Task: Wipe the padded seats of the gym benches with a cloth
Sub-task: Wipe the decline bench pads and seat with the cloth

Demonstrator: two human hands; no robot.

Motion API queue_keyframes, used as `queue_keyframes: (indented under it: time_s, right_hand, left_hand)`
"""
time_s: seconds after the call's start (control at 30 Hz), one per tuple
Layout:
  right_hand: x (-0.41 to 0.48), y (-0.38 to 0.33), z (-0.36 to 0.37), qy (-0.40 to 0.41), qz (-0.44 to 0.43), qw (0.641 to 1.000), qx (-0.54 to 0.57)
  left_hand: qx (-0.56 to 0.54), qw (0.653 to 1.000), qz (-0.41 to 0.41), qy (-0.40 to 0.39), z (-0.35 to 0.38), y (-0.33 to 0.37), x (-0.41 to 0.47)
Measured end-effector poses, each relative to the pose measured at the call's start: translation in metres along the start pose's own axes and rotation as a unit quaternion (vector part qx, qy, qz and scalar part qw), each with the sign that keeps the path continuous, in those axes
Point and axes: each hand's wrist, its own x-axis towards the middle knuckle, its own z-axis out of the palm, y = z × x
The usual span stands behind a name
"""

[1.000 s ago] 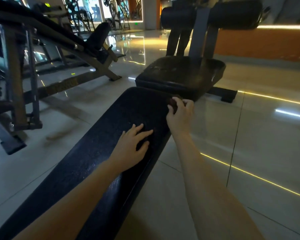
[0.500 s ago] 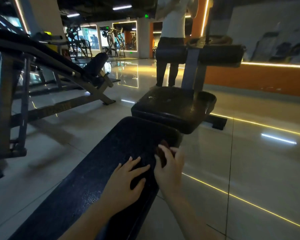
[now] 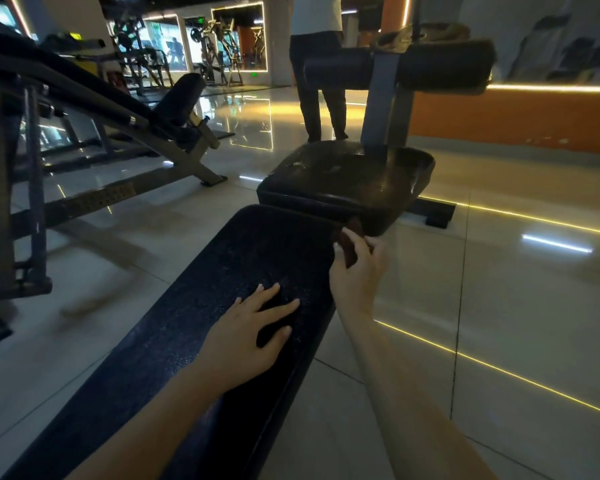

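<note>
The cloth [image 3: 349, 244], a small dark reddish wad, sits at the far right corner of the long pad [image 3: 194, 341], just under the front edge of the seat [image 3: 343, 181]. The right hand [image 3: 359, 271] grips it with curled fingers, and has slid it up the pad's right edge since half a second ago, when it lay closer in, next to the other hand. The left hand [image 3: 250, 336] has stayed put: flat on the pad, fingers spread and straight, palm down, holding nothing. The two hands are now apart, where before their fingertips almost met. The pad's surface looks speckled around the left hand. Beyond the pad the seat stands a little higher, its worn top catching the light, with a grey post [image 3: 383, 109] rising from its back and a pair of rollers [image 3: 413, 67] across the top. The seat's front edge overhangs the cloth. Behind it a person [image 3: 317, 81] stands on the glossy tiled floor [image 3: 499, 306], seen only from the waist down to the shoes. To the left an incline bench [image 3: 118, 109] slopes away, and a dark steel rack [image 3: 7, 202] fills the near left edge. Thin yellow light strips reflect across the tiles on the right.
</note>
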Motion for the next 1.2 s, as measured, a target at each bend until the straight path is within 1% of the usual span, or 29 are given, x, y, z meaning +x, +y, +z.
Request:
queue_keyframes:
  time_s: [0.13,0.23,0.3,0.43,0.5,0.57,0.67,0.73,0.83,0.93,1.0,1.03,1.07,1.17,1.2]
  right_hand:
    - [-0.070,-0.001,-0.020,-0.046,-0.100,0.994,-0.014]
    - [-0.080,-0.001,-0.029,-0.078,-0.145,0.986,-0.025]
    - [-0.061,-0.002,-0.025,-0.084,-0.129,0.987,-0.040]
    - [0.001,-0.008,-0.004,-0.071,-0.043,0.994,-0.076]
    - [0.020,-0.004,0.001,-0.073,-0.035,0.993,-0.090]
    - [0.022,0.001,-0.001,-0.083,-0.067,0.990,-0.096]
    - [-0.010,0.007,-0.014,-0.104,-0.138,0.982,-0.078]
    - [-0.049,0.004,-0.025,-0.135,-0.179,0.973,-0.048]
    - [-0.119,-0.004,-0.042,-0.185,-0.216,0.959,0.006]
    - [-0.180,-0.011,-0.059,-0.260,-0.257,0.930,0.027]
    - [-0.190,-0.014,-0.062,-0.297,-0.283,0.911,0.031]
    - [-0.183,-0.015,-0.060,-0.297,-0.289,0.910,0.025]
    - [-0.169,-0.014,-0.056,-0.285,-0.282,0.916,0.015]
    - [-0.107,-0.005,-0.041,-0.179,-0.206,0.961,-0.047]
    - [-0.089,-0.002,-0.038,-0.160,-0.180,0.968,-0.066]
  left_hand:
    - [0.009,1.000,0.014,-0.013,-0.006,0.000,0.002]
    - [-0.003,0.999,0.022,-0.025,-0.012,-0.003,0.002]
    - [-0.003,0.999,0.022,-0.035,-0.015,-0.004,0.002]
    - [-0.011,0.999,0.026,-0.039,-0.014,-0.002,0.002]
    - [-0.019,0.999,0.025,-0.040,-0.014,-0.001,0.002]
    - [-0.020,0.999,0.025,-0.044,-0.016,-0.001,0.002]
    - [-0.024,0.998,0.030,-0.055,-0.018,-0.004,0.003]
    - [-0.046,0.996,0.030,-0.069,-0.023,-0.010,0.005]
    - [-0.093,0.993,0.023,-0.074,-0.034,-0.019,0.010]
    - [-0.096,0.993,0.020,-0.067,-0.040,-0.022,0.007]
    - [-0.083,0.994,0.018,-0.062,-0.039,-0.022,0.003]
    - [-0.078,0.995,0.017,-0.064,-0.039,-0.024,0.002]
    - [-0.075,0.995,0.014,-0.066,-0.038,-0.025,0.000]
    - [-0.075,0.995,0.002,-0.067,-0.041,-0.027,-0.003]
    - [-0.073,0.995,-0.002,-0.068,-0.042,-0.027,-0.004]
